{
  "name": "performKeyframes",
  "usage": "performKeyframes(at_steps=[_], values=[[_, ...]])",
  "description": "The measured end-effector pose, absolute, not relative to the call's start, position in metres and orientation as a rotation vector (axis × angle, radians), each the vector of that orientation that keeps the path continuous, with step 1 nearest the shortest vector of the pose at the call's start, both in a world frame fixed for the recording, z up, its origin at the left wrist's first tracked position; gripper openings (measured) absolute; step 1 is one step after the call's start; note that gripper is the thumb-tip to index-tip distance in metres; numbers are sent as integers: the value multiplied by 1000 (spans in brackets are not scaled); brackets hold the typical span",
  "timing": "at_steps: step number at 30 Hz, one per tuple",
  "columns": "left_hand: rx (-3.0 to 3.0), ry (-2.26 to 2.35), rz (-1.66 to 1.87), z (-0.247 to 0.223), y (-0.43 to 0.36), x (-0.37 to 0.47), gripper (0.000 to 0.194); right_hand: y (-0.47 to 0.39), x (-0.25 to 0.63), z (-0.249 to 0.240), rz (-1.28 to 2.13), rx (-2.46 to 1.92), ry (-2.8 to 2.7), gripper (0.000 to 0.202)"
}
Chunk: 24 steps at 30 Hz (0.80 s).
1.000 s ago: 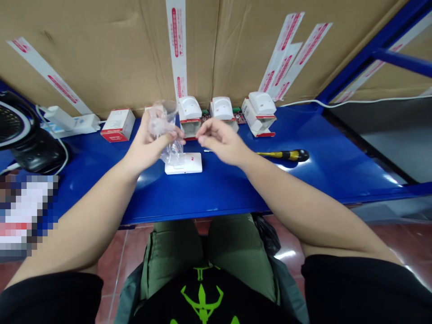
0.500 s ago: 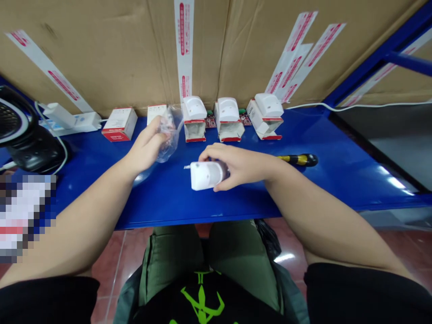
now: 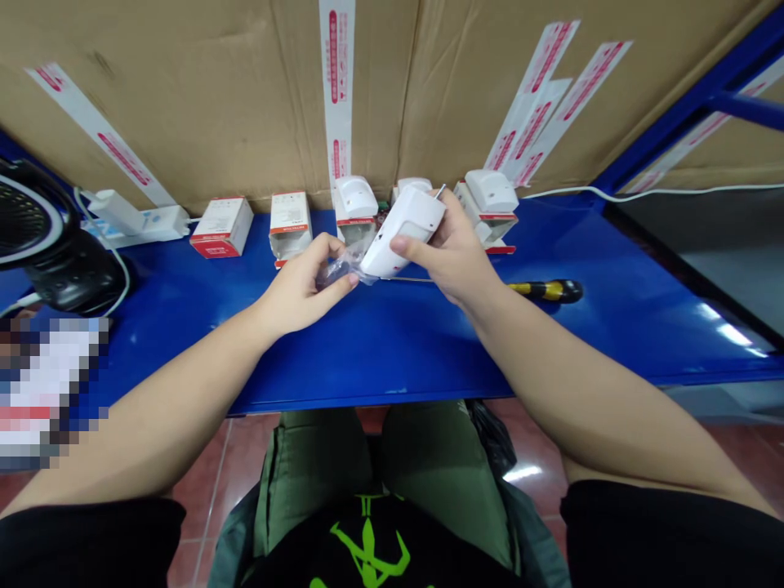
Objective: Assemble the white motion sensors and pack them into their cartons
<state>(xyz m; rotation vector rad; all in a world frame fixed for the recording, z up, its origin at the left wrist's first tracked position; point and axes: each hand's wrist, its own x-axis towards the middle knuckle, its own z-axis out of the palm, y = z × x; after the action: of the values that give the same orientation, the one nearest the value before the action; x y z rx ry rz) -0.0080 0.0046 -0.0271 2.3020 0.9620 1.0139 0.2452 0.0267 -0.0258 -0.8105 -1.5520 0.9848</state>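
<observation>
My right hand [image 3: 450,249] is closed around a white motion detector [image 3: 401,229], tilted, with a thin metal antenna sticking out at its upper end. Fingers curled, my left hand [image 3: 312,286] grips a clear plastic bag [image 3: 346,265]. The bag's mouth meets the lower end of the detector; how far the detector reaches inside I cannot tell. Just behind my left hand stands an open detector box [image 3: 291,216]. Another white detector [image 3: 357,196] rests on an open box, and a further detector [image 3: 492,190] sits on a box at the right.
A closed red-and-white box [image 3: 221,227] stands at the left, near a power strip [image 3: 153,224] and a black fan [image 3: 55,237]. On the blue table [image 3: 380,359] lies a screwdriver [image 3: 548,291] with a yellow-black handle. Cardboard [image 3: 214,98] lines the back.
My right hand has raised and turned the detector, moving it away from me. My left hand has brought the plastic bag rightward to the detector's lower end, uncovering the open box behind.
</observation>
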Motion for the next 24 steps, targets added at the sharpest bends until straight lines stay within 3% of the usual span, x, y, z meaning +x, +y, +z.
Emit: performKeyframes(at_steps=[6, 10, 17, 24], values=[[2387, 960, 1007, -28, 4, -7, 25, 17, 249, -20, 607, -851, -1765, 72], [2363, 965, 1043, -28, 4, -8, 25, 10, 253, -10, 527, -839, -1845, 57], [2422, 1091, 1018, -29, 4, -9, 33, 10, 253, -13, 687, -883, -1747, 58], [2476, 1216, 1030, -31, 4, -9, 33, 22, 242, -32, 1176, -862, -1405, 76]])
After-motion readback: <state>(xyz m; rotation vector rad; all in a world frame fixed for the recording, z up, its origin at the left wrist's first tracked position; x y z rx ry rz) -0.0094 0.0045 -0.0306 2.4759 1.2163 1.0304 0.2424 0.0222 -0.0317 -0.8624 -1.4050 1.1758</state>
